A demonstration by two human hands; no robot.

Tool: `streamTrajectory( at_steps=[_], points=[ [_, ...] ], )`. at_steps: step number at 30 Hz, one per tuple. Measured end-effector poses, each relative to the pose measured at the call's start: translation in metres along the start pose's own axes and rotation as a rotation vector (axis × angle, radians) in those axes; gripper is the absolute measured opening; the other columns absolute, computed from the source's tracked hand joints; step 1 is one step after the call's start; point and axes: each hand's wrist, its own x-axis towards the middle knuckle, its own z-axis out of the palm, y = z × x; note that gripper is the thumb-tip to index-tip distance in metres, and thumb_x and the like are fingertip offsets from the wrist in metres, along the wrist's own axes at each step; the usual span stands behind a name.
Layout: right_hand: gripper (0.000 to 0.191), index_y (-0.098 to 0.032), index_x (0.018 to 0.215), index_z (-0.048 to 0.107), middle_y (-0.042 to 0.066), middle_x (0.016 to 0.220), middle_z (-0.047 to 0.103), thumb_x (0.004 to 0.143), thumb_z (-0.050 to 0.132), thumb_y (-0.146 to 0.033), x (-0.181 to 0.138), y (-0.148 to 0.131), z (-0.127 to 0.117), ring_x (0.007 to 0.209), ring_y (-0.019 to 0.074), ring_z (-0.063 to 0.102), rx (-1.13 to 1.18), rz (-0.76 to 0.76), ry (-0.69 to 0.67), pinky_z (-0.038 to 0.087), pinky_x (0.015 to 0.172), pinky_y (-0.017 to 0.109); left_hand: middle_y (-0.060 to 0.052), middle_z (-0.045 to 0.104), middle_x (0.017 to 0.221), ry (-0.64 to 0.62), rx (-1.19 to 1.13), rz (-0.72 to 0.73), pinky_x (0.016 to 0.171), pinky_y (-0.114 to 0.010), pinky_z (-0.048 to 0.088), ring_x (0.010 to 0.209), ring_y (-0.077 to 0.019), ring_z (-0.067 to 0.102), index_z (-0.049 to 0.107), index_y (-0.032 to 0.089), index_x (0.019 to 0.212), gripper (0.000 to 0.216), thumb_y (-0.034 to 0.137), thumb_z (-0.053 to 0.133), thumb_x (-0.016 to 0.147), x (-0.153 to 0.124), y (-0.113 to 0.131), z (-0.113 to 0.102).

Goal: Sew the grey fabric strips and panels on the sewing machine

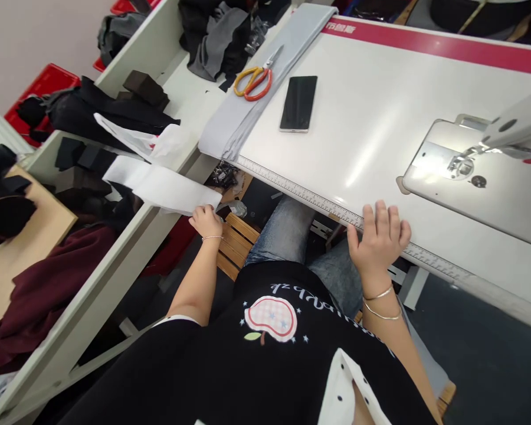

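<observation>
My left hand (206, 221) is closed on the end of a long white fabric strip (159, 186) that runs up to the left over the side shelf. My right hand (378, 239) rests open, fingers spread, on the front edge of the white sewing table (371, 118), over the printed ruler strip (301, 192). The sewing machine's needle plate (460, 165) and head (517, 127) lie to the right of that hand.
A black phone (298, 103) and orange-handled scissors (253, 79) lie on the table's left part, the scissors on a grey folded fabric (265, 82). Black cloth pieces (106, 112) pile on the white side shelf; dark red fabric (39, 289) lies lower left. Red crates (39, 85) stand behind.
</observation>
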Motion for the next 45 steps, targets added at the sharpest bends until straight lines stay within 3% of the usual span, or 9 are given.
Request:
streamTrajectory(
  at_steps=[8, 16, 24, 33, 38, 45],
  points=[
    [0.054, -0.016, 0.14, 0.055, 0.013, 0.148, 0.043, 0.101, 0.038, -0.05, 0.0, -0.003, -0.004, 0.141, 0.0309, 0.031, 0.007, 0.038, -0.018, 0.018, 0.114, 0.048, -0.019, 0.051, 0.118, -0.01, 0.16, 0.033, 0.091, -0.054, 0.038, 0.112, -0.0389, 0.046, 0.057, 0.014, 0.105, 0.032, 0.02, 0.062, 0.075, 0.016, 0.019, 0.003],
    [0.054, -0.019, 0.141, 0.055, 0.01, 0.149, 0.042, 0.102, 0.037, -0.05, 0.0, -0.003, -0.007, 0.142, 0.0294, 0.031, -0.007, 0.04, -0.022, 0.019, 0.115, 0.048, -0.02, 0.053, 0.115, 0.07, 0.15, 0.028, 0.088, -0.054, 0.041, 0.11, -0.038, 0.05, 0.057, 0.013, 0.103, 0.027, 0.013, 0.051, 0.076, 0.018, 0.011, 0.011],
    [0.053, -0.019, 0.141, 0.055, 0.009, 0.15, 0.042, 0.102, 0.036, -0.05, -0.001, -0.004, -0.005, 0.142, 0.0289, 0.03, 0.012, 0.047, -0.018, 0.018, 0.116, 0.048, -0.019, 0.051, 0.117, 0.044, 0.195, 0.009, 0.091, -0.053, 0.038, 0.113, -0.0388, 0.048, 0.057, 0.015, 0.104, 0.028, 0.014, 0.05, 0.077, 0.017, 0.01, 0.016],
    [0.054, -0.021, 0.148, 0.045, 0.007, 0.155, 0.033, 0.105, 0.03, -0.049, -0.001, -0.005, -0.01, 0.147, 0.0269, 0.021, 0.025, 0.072, -0.133, 0.015, 0.118, 0.049, -0.016, 0.051, 0.125, 0.06, 0.188, 0.013, 0.096, -0.054, 0.035, 0.118, -0.0371, 0.048, 0.06, 0.02, 0.108, 0.035, 0.018, 0.05, 0.074, 0.011, 0.003, 0.023],
    [0.056, -0.023, 0.153, 0.037, 0.006, 0.159, 0.025, 0.105, 0.026, -0.05, 0.0, -0.005, -0.015, 0.149, 0.0262, 0.014, 0.042, 0.099, -0.246, 0.012, 0.12, 0.05, -0.013, 0.056, 0.124, 0.082, 0.156, 0.049, 0.102, -0.056, 0.034, 0.122, -0.034, 0.047, 0.062, 0.025, 0.108, 0.032, 0.033, 0.05, 0.08, 0.003, 0.0, 0.013],
    [0.055, -0.023, 0.154, 0.036, 0.006, 0.159, 0.024, 0.106, 0.027, -0.048, -0.001, -0.004, -0.017, 0.149, 0.0259, 0.013, 0.05, 0.087, -0.242, 0.011, 0.121, 0.05, -0.011, 0.064, 0.116, 0.094, 0.178, 0.086, 0.097, -0.06, 0.037, 0.12, -0.0343, 0.049, 0.067, 0.031, 0.104, 0.032, 0.042, 0.042, 0.087, 0.001, -0.003, 0.005]
  ],
)
